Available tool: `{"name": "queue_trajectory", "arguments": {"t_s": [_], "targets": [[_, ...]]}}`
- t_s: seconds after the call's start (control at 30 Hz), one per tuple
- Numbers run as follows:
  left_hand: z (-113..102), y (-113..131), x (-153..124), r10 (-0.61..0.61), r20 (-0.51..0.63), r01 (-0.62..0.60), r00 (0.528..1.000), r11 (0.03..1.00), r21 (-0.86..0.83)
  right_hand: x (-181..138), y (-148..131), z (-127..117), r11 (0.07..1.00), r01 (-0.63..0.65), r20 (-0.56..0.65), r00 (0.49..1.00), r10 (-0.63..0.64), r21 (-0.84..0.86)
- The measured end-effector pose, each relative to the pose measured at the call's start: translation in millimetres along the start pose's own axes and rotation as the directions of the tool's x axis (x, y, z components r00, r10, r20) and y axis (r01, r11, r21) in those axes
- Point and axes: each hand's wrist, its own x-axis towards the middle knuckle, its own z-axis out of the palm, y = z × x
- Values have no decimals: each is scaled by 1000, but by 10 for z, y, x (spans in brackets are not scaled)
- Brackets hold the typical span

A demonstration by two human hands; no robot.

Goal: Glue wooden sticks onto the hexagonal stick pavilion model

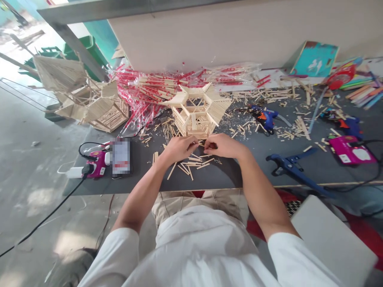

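A small pavilion-like model (199,111) made of thin wooden sticks stands upright on the dark table, with flared roof panels around its top. Close to its front base, my left hand (181,147) is closed, thumb and fingers drawn together. Facing it from the other side, my right hand (223,146) has curled fingers in a pinch. Whatever either hand holds is too small or hidden to make out. Loose cut wooden sticks (193,162) lie scattered on the tabletop just below and between both hands.
A larger stick model (89,95) stands at the left. Red-and-clear wrapped chopsticks (143,85) pile up behind. A blue glue gun (265,117), blue cutter tool (287,167) and pink power strip (351,150) lie right; another pink strip (97,164) and a phone (121,157) lie left.
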Motion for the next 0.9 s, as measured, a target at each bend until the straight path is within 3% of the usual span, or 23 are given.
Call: {"name": "queue_trajectory", "arguments": {"t_s": [0.07,0.2,0.37,0.5,0.67,0.9], "targets": [[-9,-2,3,-7,0,7,1000,1000,-1,-33,20,-48,999,-5,55,998,3,38],[-13,-4,2,-20,-5,20,1000,1000,-2,-59,-30,-33,997,-33,127,991,42,-70],[4,18,-1,-13,6,13,1000,999,-29,-47,-92,63,986,-43,118,991,63,-158],[29,71,15,-12,-40,8,999,994,-109,-71,-67,8,995,-63,6,998,62,76],[115,181,24,-41,-102,23,994,985,-173,-103,-45,-55,909,-54,-151,980,128,414],[184,237,22,-108,-183,68,977,974,-215,27,-35,136,773,-6,-96,992,86,634]]}}
